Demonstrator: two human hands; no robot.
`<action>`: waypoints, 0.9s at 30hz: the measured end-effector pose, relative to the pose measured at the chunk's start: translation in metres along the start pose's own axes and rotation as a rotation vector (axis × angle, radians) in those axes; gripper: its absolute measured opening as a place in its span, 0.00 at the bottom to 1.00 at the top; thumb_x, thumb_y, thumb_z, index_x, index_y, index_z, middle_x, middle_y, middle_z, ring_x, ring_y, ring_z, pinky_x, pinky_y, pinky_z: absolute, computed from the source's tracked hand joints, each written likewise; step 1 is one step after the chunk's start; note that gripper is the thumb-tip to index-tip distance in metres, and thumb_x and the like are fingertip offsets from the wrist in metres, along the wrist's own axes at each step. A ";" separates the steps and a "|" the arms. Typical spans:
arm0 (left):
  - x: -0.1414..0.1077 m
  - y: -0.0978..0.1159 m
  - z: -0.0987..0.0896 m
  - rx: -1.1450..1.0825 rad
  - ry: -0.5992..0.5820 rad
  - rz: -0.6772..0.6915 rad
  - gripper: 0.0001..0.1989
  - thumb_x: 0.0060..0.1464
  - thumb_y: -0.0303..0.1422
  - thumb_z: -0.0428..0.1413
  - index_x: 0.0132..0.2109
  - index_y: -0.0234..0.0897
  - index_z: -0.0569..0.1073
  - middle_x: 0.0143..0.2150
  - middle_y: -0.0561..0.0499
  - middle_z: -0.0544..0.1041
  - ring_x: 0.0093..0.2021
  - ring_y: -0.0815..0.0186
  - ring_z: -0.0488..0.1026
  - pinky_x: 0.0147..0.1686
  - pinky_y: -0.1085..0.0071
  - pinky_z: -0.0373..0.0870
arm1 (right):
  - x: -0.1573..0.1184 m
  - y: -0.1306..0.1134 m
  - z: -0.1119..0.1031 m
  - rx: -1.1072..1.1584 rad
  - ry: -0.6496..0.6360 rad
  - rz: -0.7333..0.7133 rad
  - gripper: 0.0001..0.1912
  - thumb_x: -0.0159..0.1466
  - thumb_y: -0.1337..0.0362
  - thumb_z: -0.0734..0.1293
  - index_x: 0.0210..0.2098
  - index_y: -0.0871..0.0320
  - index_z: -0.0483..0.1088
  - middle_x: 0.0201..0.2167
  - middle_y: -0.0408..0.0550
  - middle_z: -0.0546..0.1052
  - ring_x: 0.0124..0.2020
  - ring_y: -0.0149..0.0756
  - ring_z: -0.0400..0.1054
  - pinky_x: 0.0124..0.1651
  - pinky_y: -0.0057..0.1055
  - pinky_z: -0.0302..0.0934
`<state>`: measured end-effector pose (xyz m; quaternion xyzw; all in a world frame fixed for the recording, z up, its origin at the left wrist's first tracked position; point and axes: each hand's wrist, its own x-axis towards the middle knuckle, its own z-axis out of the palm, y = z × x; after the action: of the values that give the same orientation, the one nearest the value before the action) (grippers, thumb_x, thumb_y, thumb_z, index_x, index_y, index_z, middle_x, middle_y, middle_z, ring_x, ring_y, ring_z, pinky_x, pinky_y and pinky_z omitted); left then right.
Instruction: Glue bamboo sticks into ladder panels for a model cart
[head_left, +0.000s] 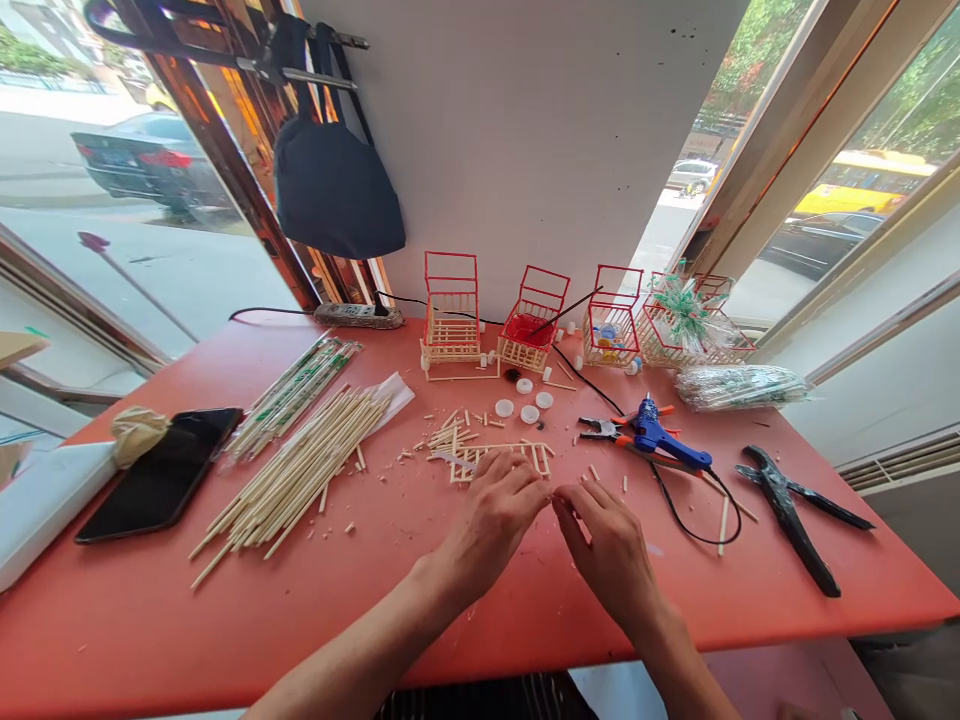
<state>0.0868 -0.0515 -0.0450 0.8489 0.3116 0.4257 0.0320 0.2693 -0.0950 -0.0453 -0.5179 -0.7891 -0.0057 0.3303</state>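
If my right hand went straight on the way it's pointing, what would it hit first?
Most likely your left hand, at its fingertips, right in front of those of your right hand. Whether they already touch is hard to tell.

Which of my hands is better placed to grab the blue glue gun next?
Probably your right hand. The glue gun lies beyond it on the right side, with nothing visible between them but small sticks; your left hand is farther off.
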 end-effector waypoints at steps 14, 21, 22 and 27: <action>0.004 -0.012 -0.014 0.025 0.183 -0.098 0.11 0.69 0.24 0.55 0.54 0.37 0.77 0.48 0.45 0.83 0.58 0.55 0.74 0.60 0.56 0.72 | -0.002 0.009 -0.014 -0.062 0.028 0.042 0.08 0.75 0.68 0.63 0.40 0.55 0.72 0.32 0.45 0.76 0.34 0.35 0.71 0.39 0.30 0.62; 0.002 -0.011 -0.013 -0.001 0.085 -0.076 0.10 0.66 0.25 0.59 0.53 0.37 0.77 0.51 0.46 0.83 0.60 0.52 0.73 0.60 0.53 0.72 | 0.000 0.006 -0.007 -0.052 0.029 0.055 0.08 0.75 0.67 0.63 0.41 0.56 0.73 0.32 0.46 0.77 0.36 0.37 0.71 0.41 0.32 0.62; 0.002 -0.010 -0.012 -0.004 0.075 -0.075 0.11 0.66 0.25 0.59 0.54 0.37 0.77 0.51 0.46 0.83 0.60 0.52 0.72 0.61 0.52 0.72 | 0.000 0.006 -0.007 -0.053 0.027 0.055 0.07 0.75 0.67 0.63 0.41 0.56 0.73 0.33 0.46 0.77 0.36 0.37 0.71 0.42 0.32 0.62; 0.000 -0.008 -0.010 -0.022 0.050 -0.050 0.12 0.65 0.24 0.60 0.53 0.38 0.76 0.51 0.46 0.82 0.59 0.52 0.73 0.60 0.52 0.72 | 0.000 0.002 -0.006 -0.042 0.034 0.058 0.07 0.75 0.67 0.64 0.40 0.55 0.73 0.33 0.45 0.77 0.36 0.37 0.71 0.42 0.32 0.62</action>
<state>0.0755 -0.0472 -0.0417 0.8296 0.3289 0.4491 0.0442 0.2741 -0.0958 -0.0415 -0.5472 -0.7676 -0.0215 0.3329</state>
